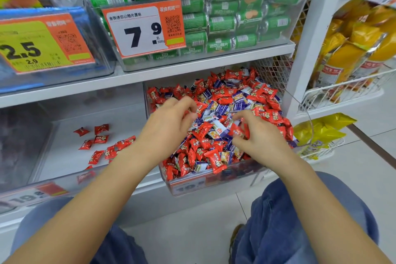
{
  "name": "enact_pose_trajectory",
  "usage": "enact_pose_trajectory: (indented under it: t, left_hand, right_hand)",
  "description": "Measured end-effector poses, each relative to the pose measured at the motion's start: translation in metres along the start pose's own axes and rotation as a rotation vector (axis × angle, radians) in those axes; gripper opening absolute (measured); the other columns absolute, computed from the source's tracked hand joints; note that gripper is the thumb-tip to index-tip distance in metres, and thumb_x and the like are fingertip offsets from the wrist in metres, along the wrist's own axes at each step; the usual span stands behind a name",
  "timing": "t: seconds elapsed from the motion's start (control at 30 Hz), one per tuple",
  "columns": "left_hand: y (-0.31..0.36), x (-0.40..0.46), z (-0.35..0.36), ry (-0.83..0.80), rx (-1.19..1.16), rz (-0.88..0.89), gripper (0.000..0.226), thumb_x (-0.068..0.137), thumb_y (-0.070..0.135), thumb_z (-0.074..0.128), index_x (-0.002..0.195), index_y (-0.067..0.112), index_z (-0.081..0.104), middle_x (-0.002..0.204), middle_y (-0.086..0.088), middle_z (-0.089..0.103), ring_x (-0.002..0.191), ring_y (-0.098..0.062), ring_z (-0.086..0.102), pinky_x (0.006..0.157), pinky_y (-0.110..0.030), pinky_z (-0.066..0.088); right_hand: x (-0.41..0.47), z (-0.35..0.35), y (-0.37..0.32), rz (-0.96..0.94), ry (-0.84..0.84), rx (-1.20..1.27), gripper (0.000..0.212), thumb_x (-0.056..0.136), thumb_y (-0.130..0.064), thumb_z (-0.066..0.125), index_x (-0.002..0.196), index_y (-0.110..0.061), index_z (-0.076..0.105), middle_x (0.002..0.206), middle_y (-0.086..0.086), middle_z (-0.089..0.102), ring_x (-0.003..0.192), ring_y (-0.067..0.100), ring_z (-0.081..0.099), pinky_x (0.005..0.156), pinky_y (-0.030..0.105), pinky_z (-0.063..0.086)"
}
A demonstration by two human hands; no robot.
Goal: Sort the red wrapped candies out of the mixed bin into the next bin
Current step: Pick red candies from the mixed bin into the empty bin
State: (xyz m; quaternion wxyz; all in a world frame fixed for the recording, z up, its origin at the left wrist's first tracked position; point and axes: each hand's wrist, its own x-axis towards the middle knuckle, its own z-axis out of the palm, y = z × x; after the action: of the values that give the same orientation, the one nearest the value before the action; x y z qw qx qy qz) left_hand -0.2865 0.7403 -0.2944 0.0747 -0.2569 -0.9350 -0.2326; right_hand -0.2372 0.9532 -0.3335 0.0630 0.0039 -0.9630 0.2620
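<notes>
Right grip (252,133) pinches a red candy (237,129) over the mixed bin (214,178). Left grip (171,120) curls beside it, its contents hidden. Left of both, sorted red candies (100,139) lie in the next bin (53,169).

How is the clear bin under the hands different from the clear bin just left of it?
The mixed bin is heaped with red, purple and white wrapped candies; the next bin holds only a few red ones, scattered on its floor. Both hands, the left hand and the right hand, are in the mixed bin; none is in the next bin. Both are clear plastic, with price labels in front.
</notes>
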Motion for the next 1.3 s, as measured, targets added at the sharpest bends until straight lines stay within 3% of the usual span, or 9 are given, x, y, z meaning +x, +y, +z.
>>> enact_pose_trajectory:
  t: [0.1,0.2,0.37,0.53,0.7,0.87,1.03,1.17,1.3]
  left_hand:
    - [0.01,-0.007,0.013,-0.198,0.049,-0.015,0.03,0.094,0.046,0.046,0.119,0.031,0.048,0.11,0.002,0.048,0.096,-0.019,0.055,0.082,-0.031,0.044]
    - [0.018,-0.011,0.025,-0.311,0.234,-0.059,0.043,0.096,0.05,0.04,0.135,0.031,0.038,0.12,-0.002,0.04,0.106,-0.023,0.055,0.084,-0.039,0.04]
    - [0.014,-0.012,0.034,-0.229,0.294,-0.041,0.034,0.098,0.043,0.041,0.123,0.02,0.044,0.116,-0.007,0.04,0.097,-0.028,0.058,0.071,-0.037,0.042]
    - [0.013,-0.013,0.038,-0.176,0.295,-0.06,0.031,0.098,0.039,0.042,0.118,0.016,0.044,0.115,-0.009,0.04,0.088,-0.028,0.057,0.067,-0.038,0.047]
    - [0.011,-0.014,0.031,-0.174,0.228,-0.071,0.032,0.098,0.038,0.043,0.122,0.017,0.045,0.119,-0.008,0.04,0.092,-0.03,0.058,0.07,-0.039,0.048]
    - [0.006,-0.016,0.007,-0.087,0.203,-0.11,0.029,0.098,0.038,0.043,0.118,0.018,0.049,0.117,-0.006,0.042,0.091,-0.031,0.057,0.075,-0.037,0.046]
    - [0.002,-0.017,-0.007,-0.009,0.177,-0.131,0.034,0.096,0.04,0.045,0.122,0.019,0.049,0.116,-0.005,0.044,0.088,-0.032,0.058,0.072,-0.032,0.041]
    - [0.0,-0.022,-0.007,0.028,0.135,-0.122,0.032,0.096,0.039,0.045,0.121,0.02,0.05,0.115,-0.003,0.044,0.086,-0.03,0.058,0.069,-0.029,0.038]
    - [-0.001,-0.026,-0.006,0.08,0.085,-0.1,0.031,0.095,0.039,0.046,0.121,0.022,0.051,0.116,-0.001,0.044,0.087,-0.025,0.057,0.068,-0.027,0.036]
  right_hand:
    - [-0.002,-0.011,0.004,0.03,0.079,0.11,0.025,0.079,-0.029,0.062,0.104,-0.031,0.062,0.077,-0.011,0.056,0.065,0.006,0.051,0.058,0.023,0.038]
    - [-0.009,-0.014,-0.004,-0.039,0.021,0.238,0.012,0.073,-0.029,0.057,0.084,-0.028,0.064,0.082,-0.005,0.056,0.073,0.008,0.051,0.066,0.025,0.038]
    - [-0.022,-0.005,-0.013,-0.121,-0.078,0.342,0.01,0.074,-0.022,0.066,0.071,-0.028,0.057,0.081,-0.008,0.054,0.07,0.009,0.048,0.066,0.024,0.037]
    - [-0.019,0.011,-0.019,-0.124,-0.049,0.149,0.039,0.065,-0.054,0.076,0.066,-0.031,0.044,0.091,-0.01,0.051,0.082,0.008,0.051,0.071,0.029,0.04]
    - [-0.019,0.02,-0.025,-0.108,-0.112,-0.051,0.043,0.07,-0.057,0.071,0.078,-0.024,0.045,0.115,-0.005,0.051,0.101,0.019,0.057,0.081,0.032,0.046]
    - [-0.013,0.018,-0.022,-0.064,-0.02,-0.082,0.025,0.083,-0.032,0.065,0.083,-0.021,0.042,0.077,-0.005,0.05,0.076,0.022,0.052,0.059,0.032,0.029]
    - [-0.01,0.009,-0.014,-0.014,0.157,0.02,0.026,0.084,-0.019,0.061,0.097,-0.018,0.038,0.06,-0.001,0.046,0.053,0.022,0.044,0.05,0.034,0.024]
    - [-0.009,0.007,-0.013,0.022,0.203,0.057,0.046,0.085,-0.014,0.059,0.127,-0.019,0.041,0.051,-0.002,0.043,0.048,0.015,0.044,0.049,0.034,0.027]
    - [-0.008,0.003,-0.012,0.047,0.295,0.081,0.041,0.087,-0.016,0.059,0.127,-0.022,0.05,0.055,-0.012,0.042,0.05,0.005,0.042,0.056,0.031,0.028]
